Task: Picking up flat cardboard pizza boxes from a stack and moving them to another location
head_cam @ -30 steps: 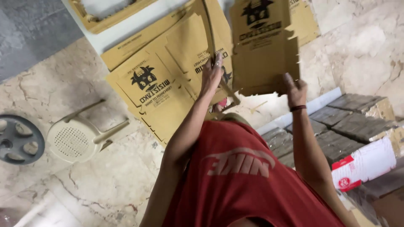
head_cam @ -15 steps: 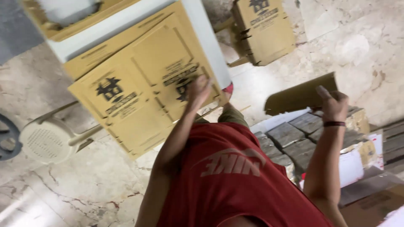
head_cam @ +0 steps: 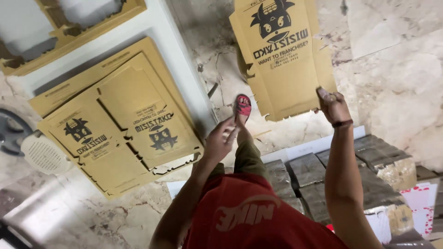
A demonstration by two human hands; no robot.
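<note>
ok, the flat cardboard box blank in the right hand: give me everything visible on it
The box blank is a flat, unfolded sheet of brown cardboard, die-cut with flaps and notched tabs along its lower and left edges. Black print shows a cartoon figure above lines of text. It hangs in the air over the marbled floor. The right hand pinches its lower right corner; the left hand is apart from it.

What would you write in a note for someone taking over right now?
Right hand: grip closed on the lower corner of a flat brown die-cut cardboard box blank with a black cartoon print, held out over the marble floor.
Left hand: in the air, blurred, holding nothing that shows.
Pile of matching flat brown cardboard blanks lies to the left, partly on a white board.
Wrapped grey bundles sit below the right arm.
Done: one blank picked up.
Left: the held blank is unfolded; the pile remains.
</note>
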